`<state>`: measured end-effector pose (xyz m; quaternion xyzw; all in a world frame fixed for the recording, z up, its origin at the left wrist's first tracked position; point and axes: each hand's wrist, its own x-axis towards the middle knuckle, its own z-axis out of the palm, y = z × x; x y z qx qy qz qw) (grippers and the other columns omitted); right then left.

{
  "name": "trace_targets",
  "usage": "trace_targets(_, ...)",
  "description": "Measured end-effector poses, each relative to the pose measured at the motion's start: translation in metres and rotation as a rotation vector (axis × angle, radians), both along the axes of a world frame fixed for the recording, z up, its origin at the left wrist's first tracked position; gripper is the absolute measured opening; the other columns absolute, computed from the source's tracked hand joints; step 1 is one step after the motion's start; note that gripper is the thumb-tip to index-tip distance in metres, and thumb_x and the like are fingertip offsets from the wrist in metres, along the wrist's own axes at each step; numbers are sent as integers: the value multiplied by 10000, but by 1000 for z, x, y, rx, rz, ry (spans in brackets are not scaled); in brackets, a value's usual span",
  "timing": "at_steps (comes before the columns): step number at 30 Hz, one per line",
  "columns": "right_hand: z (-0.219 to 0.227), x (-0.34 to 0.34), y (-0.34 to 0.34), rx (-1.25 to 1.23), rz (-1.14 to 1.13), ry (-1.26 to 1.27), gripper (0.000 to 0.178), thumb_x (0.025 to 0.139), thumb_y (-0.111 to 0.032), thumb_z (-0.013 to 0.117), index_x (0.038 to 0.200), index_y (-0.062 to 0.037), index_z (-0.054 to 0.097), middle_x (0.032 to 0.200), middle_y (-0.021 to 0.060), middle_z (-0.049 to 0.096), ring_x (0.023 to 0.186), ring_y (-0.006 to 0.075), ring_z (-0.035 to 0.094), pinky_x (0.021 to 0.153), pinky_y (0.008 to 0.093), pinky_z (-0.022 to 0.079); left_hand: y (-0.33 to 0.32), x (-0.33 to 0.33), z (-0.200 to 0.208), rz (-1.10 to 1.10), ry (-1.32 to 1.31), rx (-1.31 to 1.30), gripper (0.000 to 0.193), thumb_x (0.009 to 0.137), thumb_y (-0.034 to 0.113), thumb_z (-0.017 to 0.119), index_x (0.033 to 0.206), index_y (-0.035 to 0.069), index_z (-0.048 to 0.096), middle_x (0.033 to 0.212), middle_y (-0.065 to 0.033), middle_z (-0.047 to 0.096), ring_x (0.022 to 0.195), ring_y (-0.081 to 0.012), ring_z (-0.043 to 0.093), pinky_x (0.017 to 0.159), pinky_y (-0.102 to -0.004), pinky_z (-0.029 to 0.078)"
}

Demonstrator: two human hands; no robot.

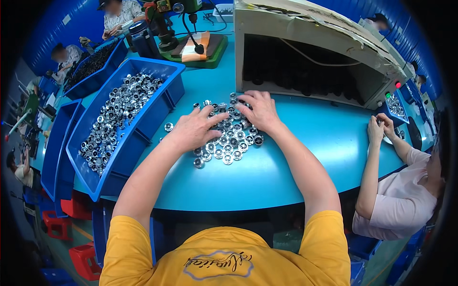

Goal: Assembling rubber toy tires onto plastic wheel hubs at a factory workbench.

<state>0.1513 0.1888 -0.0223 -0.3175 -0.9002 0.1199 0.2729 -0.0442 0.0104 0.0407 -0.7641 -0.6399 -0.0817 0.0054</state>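
A loose pile of small round silver metal parts [229, 148] lies on the blue-green table in front of me. At the pile's left side my left hand [196, 127] rests with its fingers spread over some of them. My right hand [260, 112] is at the far right side of the pile, fingers apart and touching parts there. Neither hand grips a part that I can see; those under the palms and fingers are hidden. To the left, a blue plastic bin [138, 128] holds many more of the same silver parts [121, 105].
A beige box-like cabinet [305, 90] with a dark opening stands just beyond my right hand. A green bench machine [210, 57] and a dark bottle [141, 38] are at the back. At the right, a person [398, 190] handles something small near another blue bin [396, 108]. Red stools [86, 260] stand lower left.
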Motion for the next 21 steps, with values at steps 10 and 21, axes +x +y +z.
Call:
trace_targets(10, 25, -13, 39, 51, -250, -50, 299, 911, -298, 668, 1135, -116, 745, 1150, 131, 678, 1080, 351, 668, 932, 505, 516, -11, -2, 4, 47, 33, 51, 483, 994, 440, 625, 1424, 227, 568, 1392, -140, 574, 1240, -342, 589, 914, -429, 588)
trace_targets(21, 37, -11, 28, -21, -143, 122, 150, 870, -155, 745, 1011, -103, 738, 1044, 101, 664, 907, 305, 699, 774, 428, 559, -34, 9, 2, 110, -409, 540, 186, 959, 168, 702, 1108, 68, 751, 1026, -96, 722, 925, -259, 665, 797, -392, 545)
